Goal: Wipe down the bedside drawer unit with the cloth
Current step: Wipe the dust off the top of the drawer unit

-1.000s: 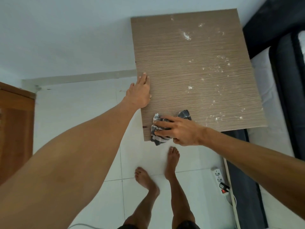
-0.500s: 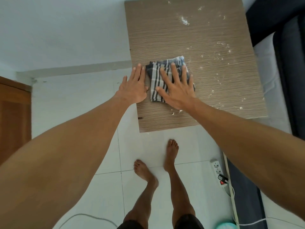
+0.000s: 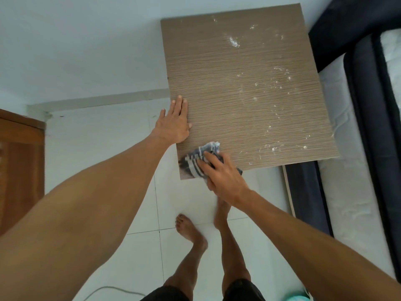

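Note:
The bedside drawer unit [image 3: 238,88] shows its brown wood-grain top from above, with white dust specks scattered over its right half. A grey and white striped cloth [image 3: 198,160] lies bunched at the near left corner of the top. My right hand [image 3: 221,174] presses on the cloth, fingers closed over it, at the front edge. My left hand [image 3: 174,121] lies flat with fingers together on the left edge of the top, holding nothing.
A dark bed frame [image 3: 360,109] with a white mattress [image 3: 347,192] stands right of the unit. A brown wooden door [image 3: 19,166] is at the left. White tiled floor [image 3: 104,131] and my bare feet are below, and a cable [image 3: 108,290] lies near the bottom.
My right hand has dragged the cloth from the middle left of the top back to the near left corner, bunching it. My left hand stays on the left edge.

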